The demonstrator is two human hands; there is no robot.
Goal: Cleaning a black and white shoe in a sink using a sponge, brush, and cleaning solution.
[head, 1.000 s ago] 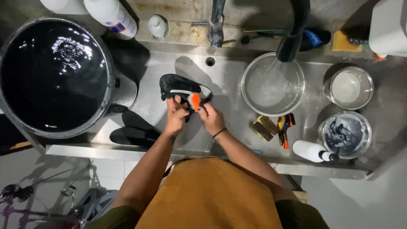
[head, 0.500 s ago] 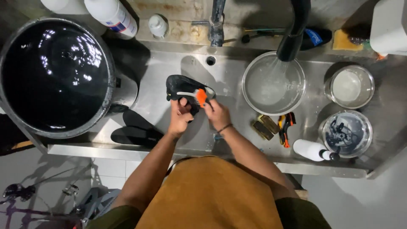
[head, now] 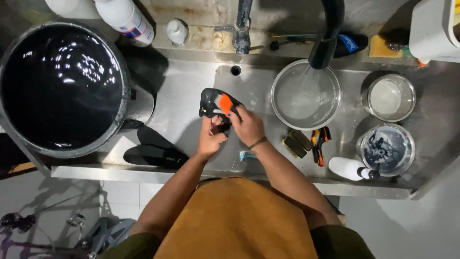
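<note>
Steel sink counter (head: 191,103) with big black-water tub (head: 62,86), 3 bowls, black insoles (head: 153,149), white bottle (head: 352,169).

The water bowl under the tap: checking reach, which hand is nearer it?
Right. The right hand sits just left of the water bowl; the left hand is farther left, lower.

1. A washing station of a small workshop or cleaning shop is showing here, more work area than home kitchen.
2. A long steel sink counter (head: 191,96) is running along a stained wall, with a tap (head: 242,29) standing over a drain hole (head: 235,70).
3. A dark hose (head: 328,33) is pouring water into a steel bowl (head: 305,94).
4. A big tub of dark liquid (head: 60,86) is sitting at one end.
5. Brushes (head: 297,143), bottles (head: 125,19) and two more bowls (head: 389,98) are lying about the wet counter.
6. Black shoe soles (head: 153,149) are lying on the counter, pointing to shoe cleaning.
</note>
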